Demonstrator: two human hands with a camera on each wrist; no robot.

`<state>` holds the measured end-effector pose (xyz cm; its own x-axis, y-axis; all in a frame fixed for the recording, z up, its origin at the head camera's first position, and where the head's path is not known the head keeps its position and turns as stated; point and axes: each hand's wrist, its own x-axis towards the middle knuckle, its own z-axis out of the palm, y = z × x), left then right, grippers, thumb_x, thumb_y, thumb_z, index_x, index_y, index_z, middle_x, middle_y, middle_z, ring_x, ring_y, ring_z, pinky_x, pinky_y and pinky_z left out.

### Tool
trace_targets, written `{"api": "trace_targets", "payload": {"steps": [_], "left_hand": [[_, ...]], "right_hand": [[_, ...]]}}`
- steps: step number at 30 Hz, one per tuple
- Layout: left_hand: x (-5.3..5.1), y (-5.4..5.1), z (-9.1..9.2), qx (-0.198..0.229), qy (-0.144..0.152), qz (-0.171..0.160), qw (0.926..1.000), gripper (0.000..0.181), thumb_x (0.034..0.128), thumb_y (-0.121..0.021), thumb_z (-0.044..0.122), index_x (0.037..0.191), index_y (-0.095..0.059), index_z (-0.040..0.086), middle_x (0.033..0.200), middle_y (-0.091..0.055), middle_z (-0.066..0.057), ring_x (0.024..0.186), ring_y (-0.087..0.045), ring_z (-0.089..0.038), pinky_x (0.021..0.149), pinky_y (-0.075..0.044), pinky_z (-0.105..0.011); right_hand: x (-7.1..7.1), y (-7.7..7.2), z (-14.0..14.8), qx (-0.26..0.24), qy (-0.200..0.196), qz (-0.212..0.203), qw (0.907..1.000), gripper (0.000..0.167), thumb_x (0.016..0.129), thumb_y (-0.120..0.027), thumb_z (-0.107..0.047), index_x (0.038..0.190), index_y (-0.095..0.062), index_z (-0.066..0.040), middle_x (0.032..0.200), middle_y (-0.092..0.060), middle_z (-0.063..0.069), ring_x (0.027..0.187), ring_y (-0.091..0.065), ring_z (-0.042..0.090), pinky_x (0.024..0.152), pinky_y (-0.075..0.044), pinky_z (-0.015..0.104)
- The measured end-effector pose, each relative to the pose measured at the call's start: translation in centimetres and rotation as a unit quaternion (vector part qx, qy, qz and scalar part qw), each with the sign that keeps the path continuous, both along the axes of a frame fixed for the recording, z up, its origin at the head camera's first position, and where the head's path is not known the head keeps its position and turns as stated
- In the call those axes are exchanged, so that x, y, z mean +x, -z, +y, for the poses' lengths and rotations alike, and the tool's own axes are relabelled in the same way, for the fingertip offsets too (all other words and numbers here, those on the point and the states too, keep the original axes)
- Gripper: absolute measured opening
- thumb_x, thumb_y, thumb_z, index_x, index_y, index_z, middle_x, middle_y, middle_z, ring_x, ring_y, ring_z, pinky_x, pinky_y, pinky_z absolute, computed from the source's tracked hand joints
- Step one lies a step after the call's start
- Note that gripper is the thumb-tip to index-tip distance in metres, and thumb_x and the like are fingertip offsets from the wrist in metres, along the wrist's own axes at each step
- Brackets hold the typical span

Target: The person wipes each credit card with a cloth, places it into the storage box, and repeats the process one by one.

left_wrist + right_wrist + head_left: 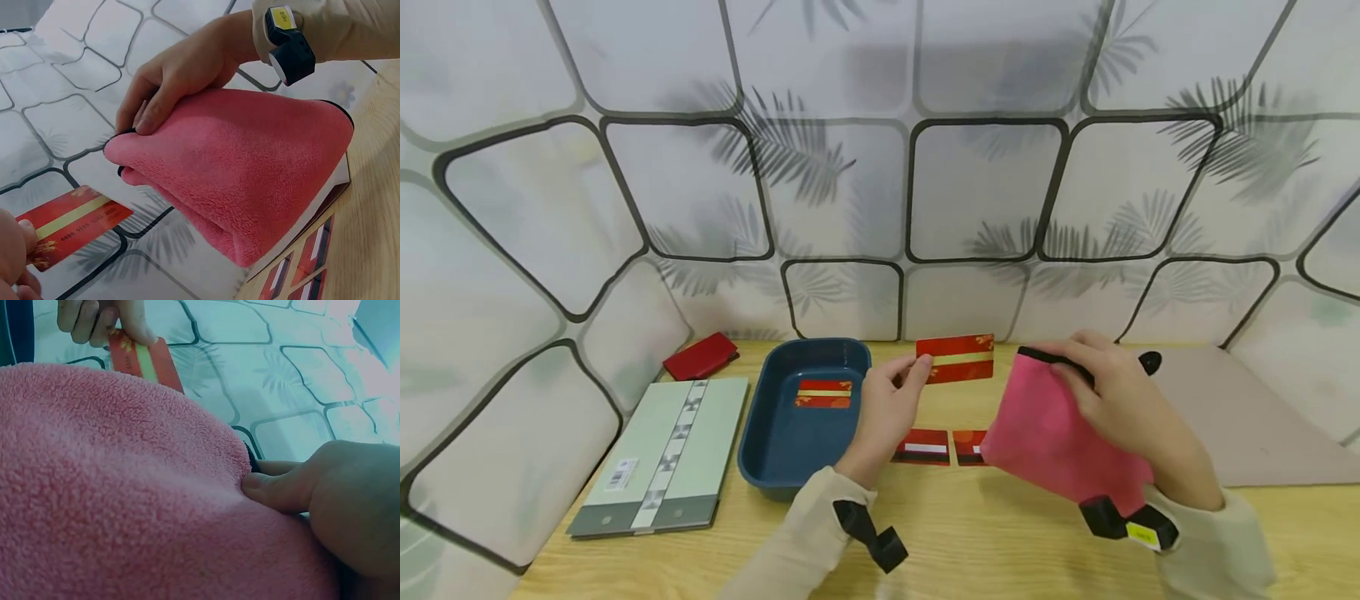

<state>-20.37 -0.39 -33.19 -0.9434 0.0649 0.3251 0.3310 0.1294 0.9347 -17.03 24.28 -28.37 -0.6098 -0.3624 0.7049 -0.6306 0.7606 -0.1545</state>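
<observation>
Card (958, 358) pinched in the left hand (887, 404) seems best held steady, the right hand (1112, 392) gripping cloth (1052, 425) at its four o'clock.

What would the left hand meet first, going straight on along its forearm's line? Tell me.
Beyond the red card it pinches, the left hand would probably meet the patterned backdrop first, though the depth is unclear.

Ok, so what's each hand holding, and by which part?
The left hand holds a red card by one short end; the right hand, a pink cloth by its dark-trimmed upper edge.
</observation>
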Motion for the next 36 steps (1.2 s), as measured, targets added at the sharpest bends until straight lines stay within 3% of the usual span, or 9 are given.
{"api": "trace_targets", "payload": {"steps": [6, 8, 11, 15, 21, 26, 29, 36], "left_hand": [[0.5, 0.3, -0.3, -0.03, -0.012, 0.016, 0.9993, 0.028, 0.0963, -0.059, 0.025, 0.08, -0.068, 0.005, 0.066, -0.047, -0.003, 0.064, -0.045, -0.012, 0.054, -0.036, -0.02], [0.4, 0.3, -0.3, -0.019, 0.009, 0.016, 0.9996, 0.026, 0.0962, -0.06, 0.022, 0.081, -0.066, 0.001, 0.069, -0.053, -0.009, 0.064, -0.049, -0.012, 0.054, -0.041, -0.02], [0.2, 0.4, -0.1, 0.022, 0.052, -0.004, 0.9984, 0.017, 0.0945, -0.061, 0.013, 0.102, -0.064, -0.002, 0.074, -0.06, -0.019, 0.058, -0.055, -0.011, 0.055, -0.049, -0.019], [0.1, 0.4, 0.4, 0.055, 0.088, -0.034, 0.994, 0.043, 0.0902, -0.064, 0.001, 0.132, -0.052, 0.003, 0.083, -0.064, -0.023, 0.058, -0.065, -0.014, 0.06, -0.058, -0.025], [0.4, 0.4, 0.8, 0.02, 0.117, -0.02, 0.9927, 0.046, 0.0897, -0.058, -0.009, 0.134, -0.051, 0.001, 0.078, -0.062, -0.02, 0.064, -0.069, -0.028, 0.063, -0.06, -0.029], [0.5, 0.4, 0.9, 0.01, 0.152, -0.017, 0.9881, 0.049, 0.089, -0.05, -0.018, 0.136, -0.048, -0.003, 0.07, -0.048, -0.009, 0.05, -0.054, -0.014, 0.066, -0.06, -0.032], [0.5, 0.4, 0.9, 0.008, 0.173, -0.023, 0.9847, 0.049, 0.0892, -0.047, -0.018, 0.136, -0.049, -0.003, 0.074, -0.05, -0.011, 0.048, -0.046, -0.009, 0.068, -0.06, -0.034], [0.5, 0.3, 0.7, -0.041, 0.185, -0.025, 0.9815, 0.047, 0.0899, -0.046, -0.015, 0.133, -0.055, 0.003, 0.095, -0.069, -0.02, 0.066, -0.064, -0.013, 0.067, -0.059, -0.038]], "right_hand": [[0.5, -0.2, -1.2, -0.008, -0.04, -0.021, 0.999, 0.039, 0.078, -0.067, 0.013, 0.109, -0.071, -0.01, 0.088, -0.062, -0.005, 0.076, -0.05, 0.005, 0.067, -0.039, 0.015], [0.6, -0.3, -1.6, -0.005, -0.052, -0.033, 0.9981, 0.039, 0.079, -0.066, 0.013, 0.11, -0.07, -0.01, 0.091, -0.062, -0.004, 0.078, -0.051, 0.005, 0.069, -0.04, 0.013], [0.5, -0.3, -2.2, 0.002, -0.065, -0.048, 0.9967, 0.039, 0.081, -0.065, 0.012, 0.112, -0.07, -0.011, 0.096, -0.063, -0.003, 0.082, -0.055, 0.005, 0.072, -0.043, 0.012], [0.7, -0.2, -2.6, 0.018, -0.053, -0.055, 0.9969, 0.037, 0.081, -0.066, 0.009, 0.112, -0.07, -0.012, 0.096, -0.062, -0.004, 0.082, -0.056, 0.006, 0.071, -0.047, 0.016], [1.0, 0.3, -2.9, 0.031, -0.041, -0.05, 0.9974, 0.041, 0.08, -0.068, 0.009, 0.112, -0.07, -0.015, 0.093, -0.06, -0.003, 0.081, -0.055, 0.009, 0.065, -0.05, 0.027], [0.8, 0.7, -3.5, 0.035, -0.051, -0.024, 0.9978, 0.039, 0.077, -0.07, 0.009, 0.11, -0.071, -0.013, 0.087, -0.058, -0.003, 0.075, -0.052, 0.008, 0.062, -0.047, 0.024], [0.7, 1.0, -3.8, 0.029, -0.055, -0.008, 0.998, 0.037, 0.077, -0.071, 0.008, 0.109, -0.071, -0.01, 0.086, -0.057, -0.003, 0.073, -0.051, 0.007, 0.061, -0.045, 0.024], [0.2, 1.7, -4.5, 0.027, -0.057, 0.006, 0.998, 0.03, 0.076, -0.074, 0.006, 0.101, -0.067, -0.011, 0.092, -0.061, -0.002, 0.082, -0.06, 0.013, 0.067, -0.053, 0.034]]}}
